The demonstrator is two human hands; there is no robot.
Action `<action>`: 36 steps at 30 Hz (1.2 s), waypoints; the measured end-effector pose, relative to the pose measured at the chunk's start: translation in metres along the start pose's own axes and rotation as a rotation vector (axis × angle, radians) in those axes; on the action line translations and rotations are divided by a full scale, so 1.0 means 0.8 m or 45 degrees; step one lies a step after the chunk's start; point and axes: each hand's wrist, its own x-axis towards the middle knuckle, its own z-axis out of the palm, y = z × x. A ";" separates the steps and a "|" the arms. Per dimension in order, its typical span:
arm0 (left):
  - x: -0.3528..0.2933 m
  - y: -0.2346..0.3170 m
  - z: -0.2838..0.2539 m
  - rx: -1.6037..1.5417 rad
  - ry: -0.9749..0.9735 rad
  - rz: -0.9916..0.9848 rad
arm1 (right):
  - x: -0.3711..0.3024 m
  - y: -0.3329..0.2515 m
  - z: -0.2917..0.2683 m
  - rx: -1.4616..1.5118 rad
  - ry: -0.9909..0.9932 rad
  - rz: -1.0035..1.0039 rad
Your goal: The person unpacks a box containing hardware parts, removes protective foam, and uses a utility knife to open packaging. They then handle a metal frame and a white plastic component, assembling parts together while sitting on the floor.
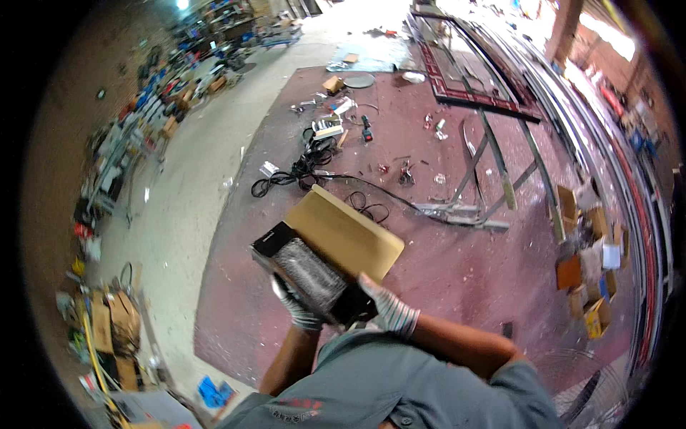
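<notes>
A black cardboard box [271, 238] is held tilted in front of my body. Its wide lid [350, 232] stands folded back, showing a plain brown inside. Within the box lies a dark item in shiny clear plastic wrap [309, 266]; its kind cannot be made out. My left hand [294, 306], in a striped work glove, grips the box's lower left side, its fingers partly hidden beneath. Gloved the same way, my right hand [391, 309] holds the right end, with its fingers at the base of the lid.
On the reddish floor sheet [243, 286] lie a tangled black cable [311, 161], small parts and tools. A metal trestle [493, 164] carries a dark frame [486, 100] at the right. Small cartons [597, 318] and long metal bars [629, 186] line the right side; clutter fills the left wall.
</notes>
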 end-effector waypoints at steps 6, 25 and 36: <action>0.169 -0.059 0.016 -0.026 -0.070 -0.488 | 0.088 -0.177 0.002 -0.017 0.095 -0.624; 0.651 -0.262 0.266 0.289 -0.433 -0.424 | 0.284 -0.795 0.029 -0.228 -0.088 -0.753; 1.028 -0.354 0.284 0.294 -0.496 -0.579 | 0.480 -1.080 0.037 -0.160 -0.093 -0.420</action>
